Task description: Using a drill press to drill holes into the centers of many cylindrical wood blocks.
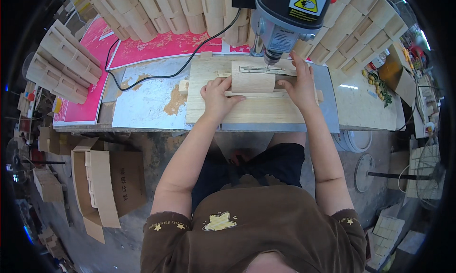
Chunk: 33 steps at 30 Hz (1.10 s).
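A pale, rounded wooden piece with a long slot in its top lies on a flat wooden jig. Above its right part hangs the drill press, its chuck close over the slot. My left hand grips the piece's left end with bent fingers, thumb stretched along the jig. At the right end, my right hand is open: its thumb touches near the end of the piece and its other fingers reach up beside the drill. Whether the bit touches the wood cannot be made out.
Stacks of slotted wooden pieces stand behind, with more at the left and right. A black cable crosses the bench past sawdust. On the floor are an open cardboard box and a white bucket.
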Available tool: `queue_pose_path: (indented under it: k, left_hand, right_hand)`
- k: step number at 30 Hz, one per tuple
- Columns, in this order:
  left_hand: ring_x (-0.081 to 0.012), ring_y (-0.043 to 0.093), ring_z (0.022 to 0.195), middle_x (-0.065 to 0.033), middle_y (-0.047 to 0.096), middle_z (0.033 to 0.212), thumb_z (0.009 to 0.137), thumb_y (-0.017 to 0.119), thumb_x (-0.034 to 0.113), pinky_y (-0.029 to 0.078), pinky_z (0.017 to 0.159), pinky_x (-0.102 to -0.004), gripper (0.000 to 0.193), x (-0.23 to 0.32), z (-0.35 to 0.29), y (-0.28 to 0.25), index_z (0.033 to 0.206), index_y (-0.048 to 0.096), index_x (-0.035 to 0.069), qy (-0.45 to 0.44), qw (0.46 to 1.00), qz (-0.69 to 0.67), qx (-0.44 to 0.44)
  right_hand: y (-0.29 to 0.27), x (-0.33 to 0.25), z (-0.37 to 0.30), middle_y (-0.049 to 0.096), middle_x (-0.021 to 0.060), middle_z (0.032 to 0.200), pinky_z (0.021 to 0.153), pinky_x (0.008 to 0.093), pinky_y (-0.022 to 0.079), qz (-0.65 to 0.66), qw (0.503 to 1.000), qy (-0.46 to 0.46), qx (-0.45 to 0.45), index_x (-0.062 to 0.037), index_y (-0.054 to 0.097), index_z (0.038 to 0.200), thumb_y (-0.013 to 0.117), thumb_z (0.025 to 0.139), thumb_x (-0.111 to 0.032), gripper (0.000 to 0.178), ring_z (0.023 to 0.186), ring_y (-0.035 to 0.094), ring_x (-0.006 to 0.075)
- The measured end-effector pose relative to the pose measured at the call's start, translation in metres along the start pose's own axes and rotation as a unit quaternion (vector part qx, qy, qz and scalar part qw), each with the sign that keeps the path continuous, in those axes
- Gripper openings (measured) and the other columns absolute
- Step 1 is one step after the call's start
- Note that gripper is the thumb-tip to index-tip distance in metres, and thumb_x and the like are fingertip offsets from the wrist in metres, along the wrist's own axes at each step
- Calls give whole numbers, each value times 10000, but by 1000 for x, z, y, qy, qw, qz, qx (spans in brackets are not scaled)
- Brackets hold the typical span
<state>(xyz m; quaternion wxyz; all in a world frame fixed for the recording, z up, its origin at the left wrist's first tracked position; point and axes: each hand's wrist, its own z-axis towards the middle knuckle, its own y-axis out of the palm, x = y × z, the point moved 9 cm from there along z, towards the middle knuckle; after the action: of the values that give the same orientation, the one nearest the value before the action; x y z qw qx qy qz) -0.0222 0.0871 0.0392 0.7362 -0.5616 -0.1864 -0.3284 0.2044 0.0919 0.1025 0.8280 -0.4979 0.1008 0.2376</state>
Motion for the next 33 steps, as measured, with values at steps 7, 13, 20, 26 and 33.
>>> queue_pose_path:
  k: [7,13,20,26,33]
  left_hand:
    - [-262,537,877,-44,586,837,561,822,236,379,809,-379,450,7,0,-5,966,654,133,60,996,-22,60]
    - [-259,544,769,-47,569,740,560,825,228,408,713,-373,375,9,2,-5,869,652,105,56,997,-25,50]
    - [-203,531,843,-4,551,794,572,823,280,338,840,-368,586,3,6,12,1102,625,126,21,1000,-18,-9]
    - [-208,525,834,-11,544,782,576,821,258,340,833,-364,555,-4,0,2,1078,630,117,17,1000,-21,4]
    - [-211,520,825,-11,540,775,570,823,255,343,826,-362,521,-7,2,7,1037,639,115,19,999,-35,-1]
  right_hand:
    - [-52,15,28,401,157,1366,1042,407,326,333,942,27,43,-80,204,1437,704,802,-163,812,1263,395,269]
    - [-155,-34,130,549,152,925,755,337,451,291,943,11,158,-31,513,1084,524,922,-277,295,891,546,188]
    - [-168,-66,123,593,173,670,644,369,459,73,991,52,103,3,609,823,478,913,-288,332,665,606,227]
    - [-162,-93,49,643,77,715,590,337,441,-167,977,-44,127,-39,620,894,542,903,-258,232,661,619,194]
    - [-131,-73,1,614,93,657,543,306,440,91,973,-24,210,-36,654,935,568,867,-124,141,590,597,216]
